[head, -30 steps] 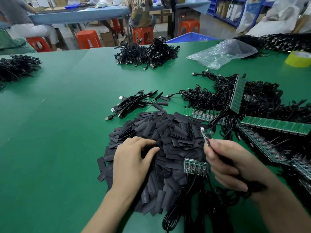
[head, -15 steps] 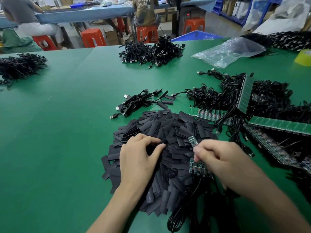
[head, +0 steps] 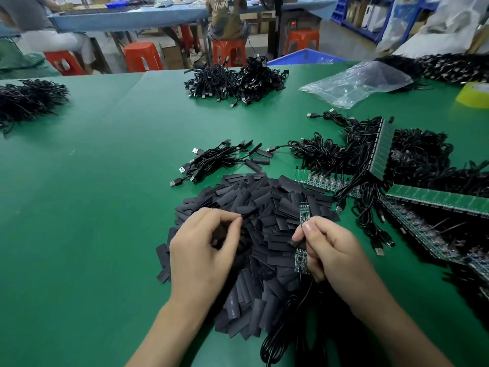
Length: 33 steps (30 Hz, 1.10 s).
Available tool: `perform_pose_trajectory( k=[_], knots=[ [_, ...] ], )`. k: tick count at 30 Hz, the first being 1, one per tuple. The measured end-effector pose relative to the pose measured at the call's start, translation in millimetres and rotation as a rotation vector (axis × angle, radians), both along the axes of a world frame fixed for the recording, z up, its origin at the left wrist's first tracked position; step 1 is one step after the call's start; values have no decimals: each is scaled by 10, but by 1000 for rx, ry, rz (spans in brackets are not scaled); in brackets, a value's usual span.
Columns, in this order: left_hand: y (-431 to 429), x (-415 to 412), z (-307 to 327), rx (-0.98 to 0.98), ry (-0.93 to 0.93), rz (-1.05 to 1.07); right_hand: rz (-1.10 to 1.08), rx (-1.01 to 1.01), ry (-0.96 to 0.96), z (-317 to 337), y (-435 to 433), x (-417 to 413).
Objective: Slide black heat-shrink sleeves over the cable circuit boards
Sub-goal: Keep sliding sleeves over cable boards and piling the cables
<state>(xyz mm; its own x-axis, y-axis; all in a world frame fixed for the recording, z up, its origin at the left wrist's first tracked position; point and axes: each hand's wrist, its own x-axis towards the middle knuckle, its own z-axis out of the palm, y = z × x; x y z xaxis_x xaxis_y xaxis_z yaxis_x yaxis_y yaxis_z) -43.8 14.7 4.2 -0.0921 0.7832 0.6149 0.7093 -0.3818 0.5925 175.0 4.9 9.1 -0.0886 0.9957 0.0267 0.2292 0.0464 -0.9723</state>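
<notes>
Heat-shrink sleeves (head: 264,205) heaped black on the green desk (head: 92,207), left hand (head: 203,250) palm-down over the pile, fingers (head: 222,214) curled and pinching one sleeve (head: 248,213), right hand (head: 330,250) just beside, thumb and forefinger gripping a narrow circuit board (head: 304,211) upright, cable (head: 277,327) trailing below.

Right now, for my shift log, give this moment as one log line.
left hand: pinches sleeve over sleeve pile | right hand: pinches circuit board | sleeve: not yet on board

One heap of black sleeves (head: 264,207), far too many to count, covers the near surface (head: 92,207). Three cable piles line the far side: left pile (head: 29,99), centre pile (head: 235,83), right pile (head: 449,67). Beyond them are one clear bag (head: 354,83), one yellow tape roll (head: 473,94), at least four orange stools (head: 143,56) and two seated people (head: 226,17).
</notes>
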Motion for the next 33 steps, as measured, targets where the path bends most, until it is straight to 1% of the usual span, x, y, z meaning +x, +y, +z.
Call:
perform_pose_trajectory(
  k=[2,4,7,10,12,16,20,22,27,33],
  knots=[
    [-55,23,-14,144,94,-162,29,-86,155,13,3,-17],
    [-69,76,-37,248,208,-249,80,-154,258,33,2,-27],
    [-64,124,-72,298,259,-277,129,-181,267,36,-5,-18],
    [-73,130,-92,250,225,-309,95,-181,257,22,-12,-27],
    [-85,149,-96,195,190,-324,81,-154,221,15,-24,-46],
    [-105,210,-87,76,144,-347,118,-9,98,7,-59,-75],
    [-99,200,-65,-52,-17,-330,104,55,-41,29,-51,-57],
    [-93,179,-56,-98,-49,-326,88,100,-112,59,-32,-2],
    [-93,152,-54,-96,-66,-322,154,132,-215,112,-3,129],
    [-86,141,-65,-76,-62,-326,223,129,-237,108,-15,146]
  ],
)
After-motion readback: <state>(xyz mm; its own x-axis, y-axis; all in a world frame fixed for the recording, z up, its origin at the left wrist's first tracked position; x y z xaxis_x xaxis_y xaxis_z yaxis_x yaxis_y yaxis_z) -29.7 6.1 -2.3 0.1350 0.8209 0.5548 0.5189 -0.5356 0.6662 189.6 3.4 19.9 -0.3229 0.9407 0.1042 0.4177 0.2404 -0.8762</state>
